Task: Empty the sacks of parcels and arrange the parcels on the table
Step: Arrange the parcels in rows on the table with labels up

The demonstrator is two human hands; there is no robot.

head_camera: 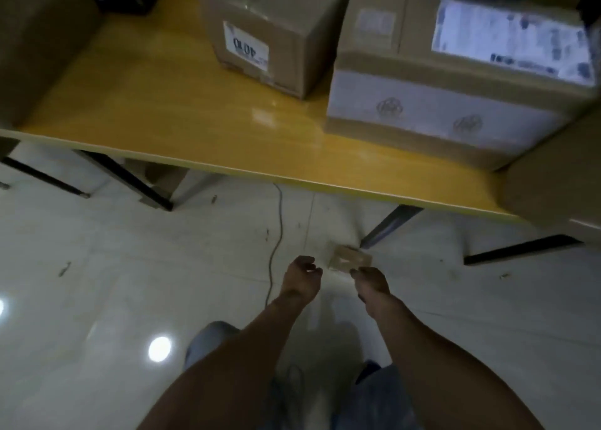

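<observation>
A small brown cardboard parcel point(349, 257) is low over the pale floor, just in front of the yellow table point(169, 104). My right hand point(370, 284) reaches down and pinches the parcel's near edge with curled fingertips. My left hand point(300, 276) hangs beside it, a little to the left, with loosely curled fingers that hold nothing. On the table stand a medium box with a white label point(270, 36) and a large box with a big shipping label point(455, 71). No sack is in view.
Another brown box point(39, 39) fills the table's left end and one more point(559, 195) overhangs at the right. Black table legs point(387, 224) stand under the edge. A thin cable point(276, 234) trails across the floor near my left hand.
</observation>
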